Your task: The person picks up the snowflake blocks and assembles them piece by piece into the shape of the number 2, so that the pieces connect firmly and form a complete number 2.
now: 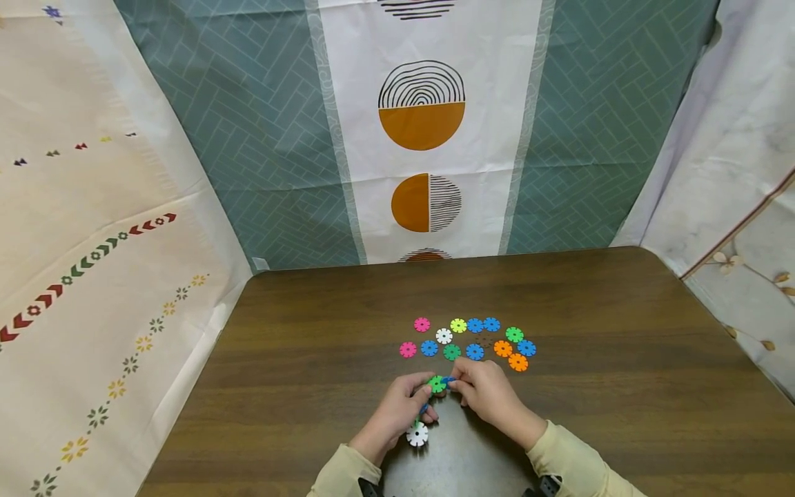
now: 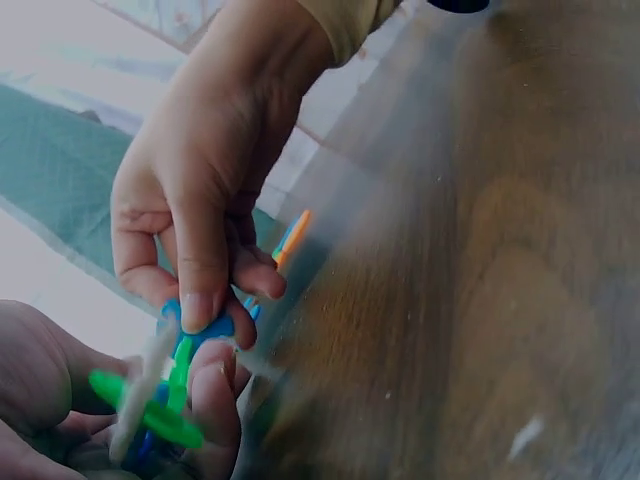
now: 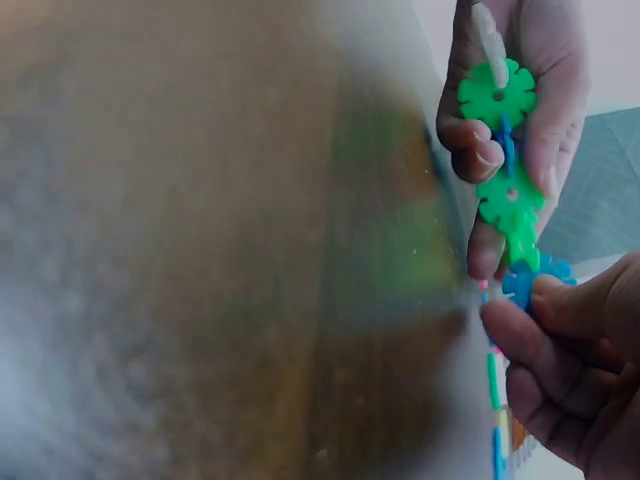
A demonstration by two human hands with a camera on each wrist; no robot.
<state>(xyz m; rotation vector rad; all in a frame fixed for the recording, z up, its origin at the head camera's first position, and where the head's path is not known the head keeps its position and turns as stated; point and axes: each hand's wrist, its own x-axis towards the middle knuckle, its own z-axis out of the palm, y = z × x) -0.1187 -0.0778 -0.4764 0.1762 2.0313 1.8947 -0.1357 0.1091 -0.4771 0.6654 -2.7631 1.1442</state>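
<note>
Nearest edge: two pale yellow cloth sleeves (image 1: 586,459), a black wrist device (image 1: 549,485) at the right cuff
Chain, near end: white notched plastic disc (image 1: 417,435), just beside the left wrist
Left-hand grip (image 1: 397,406): closed on the chain of notched plastic discs (image 3: 497,97), thumb against a bright green one, fingers curled behind
Chain order, from the white end: white, green, blue, green, green edge-on, then blue at the right hand
Right-hand grip (image 1: 491,397): thumb and index finger pinching the blue notched plastic disc (image 3: 540,282)
Joint: blue disc meets the last green one; depth of slotting cannot be told, fingertips partly cover it
Loose pieces: flat notched discs (image 1: 452,352) just beyond the hands, two pink, five blue, two green, two orange, one each white, yellow and brown, spread in rough rows
Surface: dark brown wood-grain desk (image 1: 298,359), loose pieces lying flat on it
Backdrop: teal-and-white patterned cloth (image 1: 279,138) with ochre half circles, hung behind the far edge
</note>
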